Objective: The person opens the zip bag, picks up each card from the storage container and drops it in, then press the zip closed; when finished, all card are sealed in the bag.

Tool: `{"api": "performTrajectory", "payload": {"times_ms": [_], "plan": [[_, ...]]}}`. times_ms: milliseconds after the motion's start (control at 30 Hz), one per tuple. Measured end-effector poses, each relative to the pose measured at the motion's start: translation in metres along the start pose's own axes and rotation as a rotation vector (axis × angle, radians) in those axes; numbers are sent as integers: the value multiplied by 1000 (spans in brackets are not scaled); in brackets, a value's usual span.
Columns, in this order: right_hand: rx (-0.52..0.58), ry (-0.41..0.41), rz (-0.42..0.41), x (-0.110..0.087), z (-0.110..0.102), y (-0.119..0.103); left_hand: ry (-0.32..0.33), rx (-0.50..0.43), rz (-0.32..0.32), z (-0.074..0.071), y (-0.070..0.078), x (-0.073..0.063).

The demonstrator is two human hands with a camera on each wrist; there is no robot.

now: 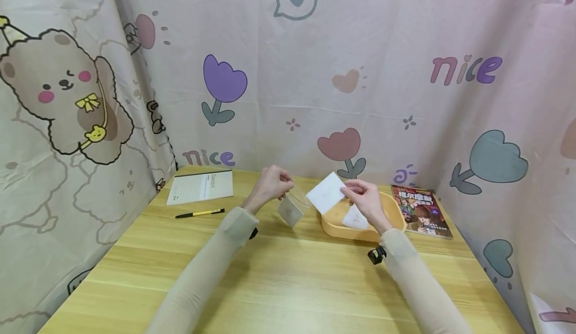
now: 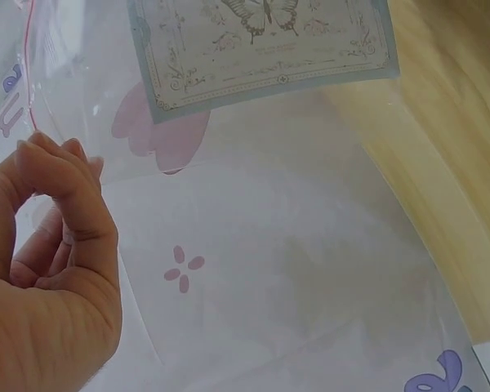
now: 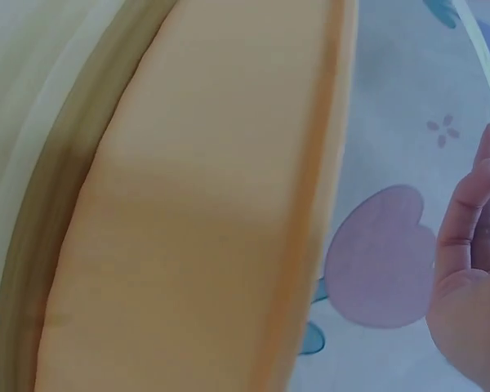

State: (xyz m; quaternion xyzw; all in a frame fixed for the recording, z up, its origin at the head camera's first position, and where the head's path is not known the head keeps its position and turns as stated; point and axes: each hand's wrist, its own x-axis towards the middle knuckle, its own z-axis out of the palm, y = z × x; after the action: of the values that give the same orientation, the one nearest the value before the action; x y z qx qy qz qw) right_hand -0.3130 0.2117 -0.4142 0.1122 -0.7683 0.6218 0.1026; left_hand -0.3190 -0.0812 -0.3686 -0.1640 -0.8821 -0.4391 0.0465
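Note:
My left hand (image 1: 271,184) pinches the edge of a clear zip bag (image 1: 298,194). A card with a butterfly print and pale blue border (image 2: 269,65) shows inside the bag in the left wrist view. To the right, my right hand (image 1: 365,201) pinches a white square card (image 1: 326,193) by its corner between thumb and fingers. That card is held above the left side of a yellow tray (image 1: 346,233). Another white piece with a faint print (image 1: 355,218) lies in the tray. The right wrist view shows the tray wall (image 3: 204,204) close up and only a thin edge of the held card.
At the back left lies a lined notebook (image 1: 202,187), with a yellow and black pen (image 1: 200,213) in front of it. A colourful magazine (image 1: 423,211) lies right of the tray. A printed curtain (image 1: 279,74) hangs behind the wooden table (image 1: 297,279).

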Motion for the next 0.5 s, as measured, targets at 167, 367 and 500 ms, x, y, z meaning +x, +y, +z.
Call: {"api": "performTrajectory", "payload": {"times_ms": [167, 367, 500], "plan": [[118, 5, -45, -1, 8, -10, 6, -12, 9, -1, 1, 1], [207, 18, -91, -4, 14, -18, 6, -26, -2, 0, 1, 0], [241, 55, -124, -6, 20, -19, 4, -20, -1, 1, 1, 0]]}}
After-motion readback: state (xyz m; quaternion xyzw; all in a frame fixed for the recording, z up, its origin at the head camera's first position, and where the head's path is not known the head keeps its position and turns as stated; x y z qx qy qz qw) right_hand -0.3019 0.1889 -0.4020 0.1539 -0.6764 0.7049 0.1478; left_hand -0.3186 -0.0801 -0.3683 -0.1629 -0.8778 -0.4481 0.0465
